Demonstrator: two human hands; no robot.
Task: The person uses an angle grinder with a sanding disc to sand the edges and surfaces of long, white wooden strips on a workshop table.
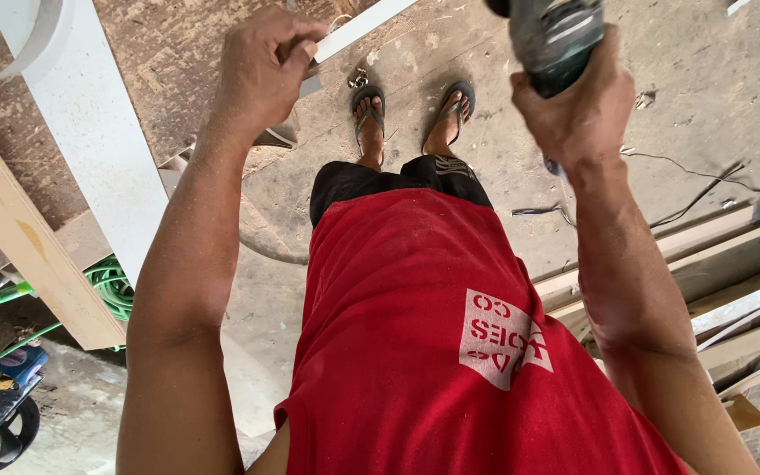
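Red shirt fills the near view, with bare forearms reaching away from it toward the dusty concrete floor. Long white boards lean at one side; timber lengths lie at the other. Right hand is clenched round a grey-green power tool, held high above feet in open sandals; a slip could, I judge, drop it on bare toes, and the loose cable could snag. Left hand pinches the end of a thin white strip, which looks narrow, flat and rigid.
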